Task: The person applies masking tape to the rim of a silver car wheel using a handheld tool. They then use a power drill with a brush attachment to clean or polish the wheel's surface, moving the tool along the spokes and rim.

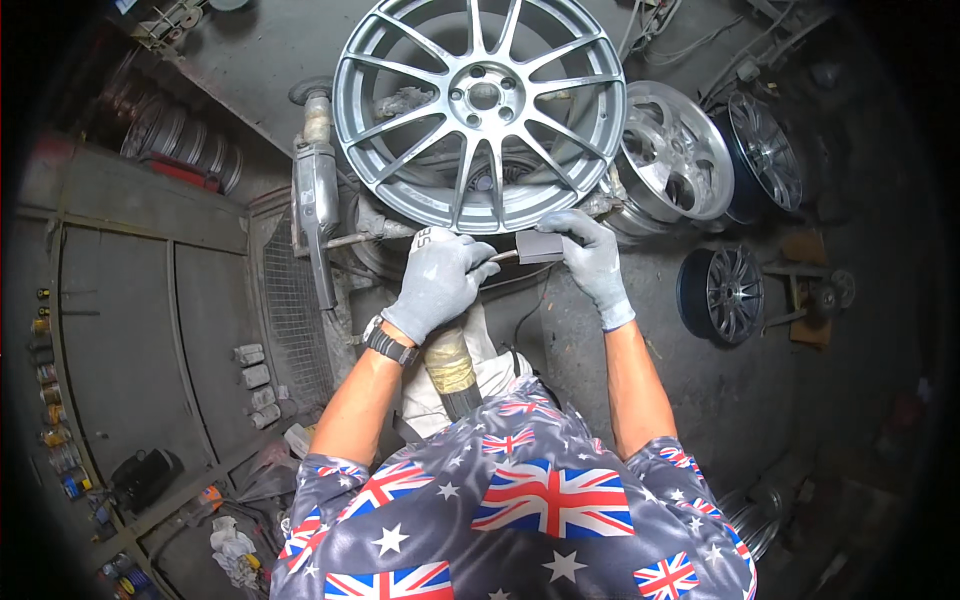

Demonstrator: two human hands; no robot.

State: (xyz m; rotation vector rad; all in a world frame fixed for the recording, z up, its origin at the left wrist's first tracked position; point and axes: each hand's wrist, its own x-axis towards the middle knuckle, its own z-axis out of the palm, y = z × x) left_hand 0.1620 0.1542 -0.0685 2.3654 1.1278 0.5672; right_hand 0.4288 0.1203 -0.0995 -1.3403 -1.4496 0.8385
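Note:
In its grey glove, my left hand (438,285) is closed with a thin metal rod (506,256) between thumb and fingers, the rod pointing right. My right hand (592,262), gloved too, pinches a piece of grey sandpaper (540,247) that meets the rod's tip. Below my left wrist shows a thick cylindrical tool body (450,368) wrapped in yellowed tape; whether the rod joins it is hidden. Just beyond both hands, a silver multi-spoke car wheel rim (480,190) rests face up on a stand, its near edge close to my fingers.
A grey elongated power tool (318,195) hangs left of the rim. More rims stand at right: a polished one (672,150), a dark one (765,150) and another on the floor (722,292). Stacked rims (185,140) and a wire mesh panel (292,310) are at left.

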